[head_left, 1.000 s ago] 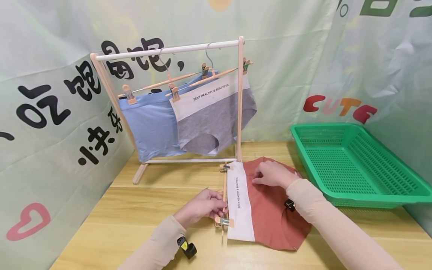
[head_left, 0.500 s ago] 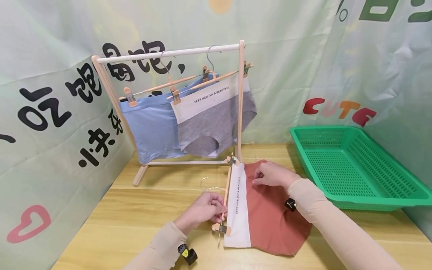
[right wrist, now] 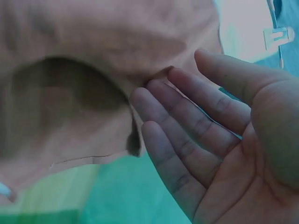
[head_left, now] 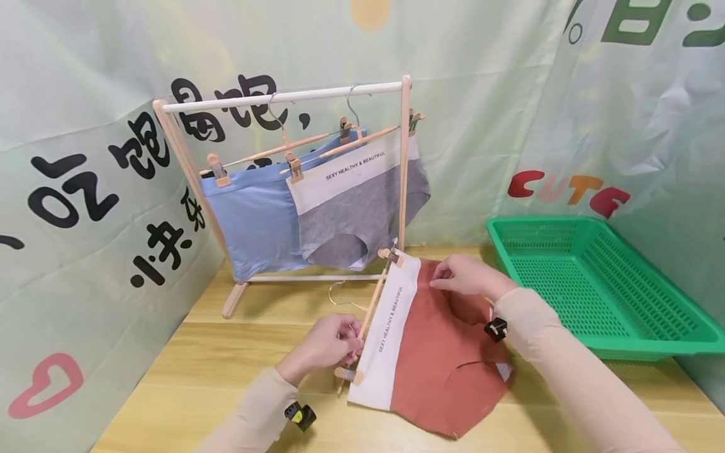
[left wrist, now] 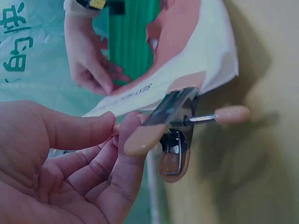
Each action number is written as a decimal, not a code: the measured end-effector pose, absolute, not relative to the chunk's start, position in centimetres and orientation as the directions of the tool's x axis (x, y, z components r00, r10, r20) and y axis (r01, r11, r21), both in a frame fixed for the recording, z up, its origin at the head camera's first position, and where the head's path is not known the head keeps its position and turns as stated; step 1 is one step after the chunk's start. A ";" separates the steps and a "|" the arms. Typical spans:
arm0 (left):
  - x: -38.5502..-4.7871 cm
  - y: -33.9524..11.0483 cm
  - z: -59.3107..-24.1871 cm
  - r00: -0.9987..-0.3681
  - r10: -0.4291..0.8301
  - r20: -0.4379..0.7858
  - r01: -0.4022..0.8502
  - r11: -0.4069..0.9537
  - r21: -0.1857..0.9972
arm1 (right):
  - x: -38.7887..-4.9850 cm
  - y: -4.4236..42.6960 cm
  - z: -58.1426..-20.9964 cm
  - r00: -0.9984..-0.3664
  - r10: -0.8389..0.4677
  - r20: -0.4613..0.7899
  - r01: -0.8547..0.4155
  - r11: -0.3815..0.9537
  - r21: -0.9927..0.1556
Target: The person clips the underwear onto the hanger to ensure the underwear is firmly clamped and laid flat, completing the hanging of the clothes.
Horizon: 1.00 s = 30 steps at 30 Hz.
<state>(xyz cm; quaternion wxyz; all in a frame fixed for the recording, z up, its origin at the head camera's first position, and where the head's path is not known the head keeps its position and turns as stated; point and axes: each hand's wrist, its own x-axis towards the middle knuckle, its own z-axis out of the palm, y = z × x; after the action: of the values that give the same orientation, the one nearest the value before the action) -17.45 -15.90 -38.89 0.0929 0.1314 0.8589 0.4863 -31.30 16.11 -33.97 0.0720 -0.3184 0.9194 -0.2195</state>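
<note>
Rust-red briefs [head_left: 447,352] with a white lettered waistband are clipped at both ends of a small clip hanger [head_left: 372,302]. The left hand [head_left: 325,346] pinches the hanger's bar near its lower clip [left wrist: 180,116], seen close up in the left wrist view. The right hand [head_left: 467,277] pinches the upper side of the briefs just beyond the waistband. In the right wrist view its fingertips [right wrist: 154,100] are against the red cloth, and a leg opening gapes beside them. The hanger's hook [head_left: 340,292] points left, toward the rack.
A wooden rack [head_left: 403,176] with a white rail stands behind; blue underwear [head_left: 252,220] and grey briefs [head_left: 357,214] hang there from clip hangers. At the right lies a green mesh basket [head_left: 578,283]. Printed cloth [head_left: 453,126] encloses the wooden table [head_left: 226,377].
The hanger and briefs have tilted, with the lower end shifting left and the upper clip rising. The left hand has moved slightly left; the right hand stays at the briefs' upper side.
</note>
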 end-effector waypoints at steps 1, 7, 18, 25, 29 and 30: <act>-17.8 -16.3 -38.5 -0.949 0.314 -0.008 0.165 0.520 0.838 | -31.5 16.3 -33.5 -0.794 -0.608 0.026 -0.553 0.704 -0.446; -19.7 -18.9 -36.1 -0.959 0.268 0.095 0.259 0.686 0.680 | -32.5 16.9 -31.0 -0.821 -0.558 0.120 -0.548 0.712 -0.438; -20.9 -21.7 -32.1 -0.910 0.309 0.278 0.404 0.813 0.419 | -33.4 16.0 -26.1 -0.850 -0.456 0.266 -0.524 0.672 -0.523; -21.2 -22.8 -29.3 -0.882 0.313 0.352 0.433 0.833 0.343 | -33.8 14.9 -23.5 -0.839 -0.413 0.353 -0.543 0.603 -0.585; -21.0 -23.2 -27.4 -0.897 0.291 0.333 0.400 0.854 0.333 | -33.8 13.7 -22.0 -0.822 -0.400 0.406 -0.570 0.571 -0.590; -20.9 -23.3 -26.9 -0.900 0.288 0.327 0.394 0.858 0.329 | -33.7 13.4 -21.6 -0.818 -0.398 0.415 -0.575 0.564 -0.592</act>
<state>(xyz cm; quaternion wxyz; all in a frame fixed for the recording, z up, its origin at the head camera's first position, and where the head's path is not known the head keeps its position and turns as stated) -20.93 -23.35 -26.93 -0.1344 0.1788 0.9545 0.1974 -33.75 13.42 -21.64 -0.1180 -0.2777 0.8764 -0.3753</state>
